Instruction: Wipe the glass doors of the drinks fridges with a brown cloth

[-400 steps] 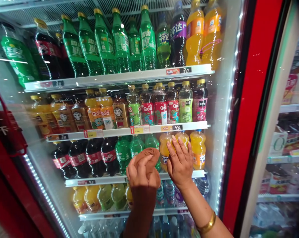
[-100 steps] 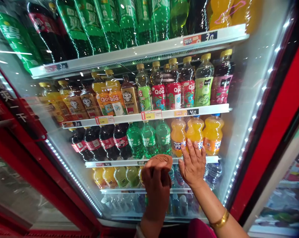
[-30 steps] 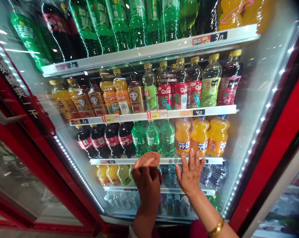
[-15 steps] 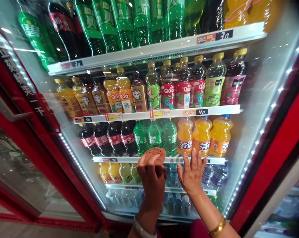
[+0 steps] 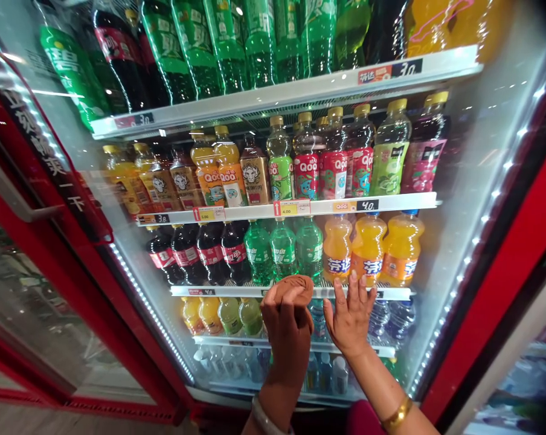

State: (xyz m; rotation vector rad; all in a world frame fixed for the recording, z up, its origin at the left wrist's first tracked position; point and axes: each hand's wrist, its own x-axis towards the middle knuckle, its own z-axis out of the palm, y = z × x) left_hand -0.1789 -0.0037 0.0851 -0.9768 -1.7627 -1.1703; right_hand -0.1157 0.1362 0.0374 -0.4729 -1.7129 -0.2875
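My left hand [image 5: 285, 323] is closed around a bunched brown cloth [image 5: 296, 287], which it holds against the glass front of a drinks fridge. Part of the cloth is hidden by my fingers. To its right, my right hand [image 5: 351, 314] has its fingers spread, palm towards the glass and nothing in it; it appears to rest on the pane. Behind the glass, close to my fingertips, stand orange soda bottles [image 5: 368, 248] and green soda bottles [image 5: 283, 251] on a white shelf [image 5: 223, 292].
Red door frame [image 5: 490, 272] borders the glass on the right. At left is another red-framed door [image 5: 41, 272] with a handle [image 5: 22, 199]. Higher shelves hold juice bottles [image 5: 306, 160] and large green bottles [image 5: 259, 48]. Lower shelves hold more bottles [image 5: 230, 315]. LED strips line the sides.
My left hand has slid the brown cloth a little to the right and slightly down, closer to my right hand. My right hand stays almost where it was.
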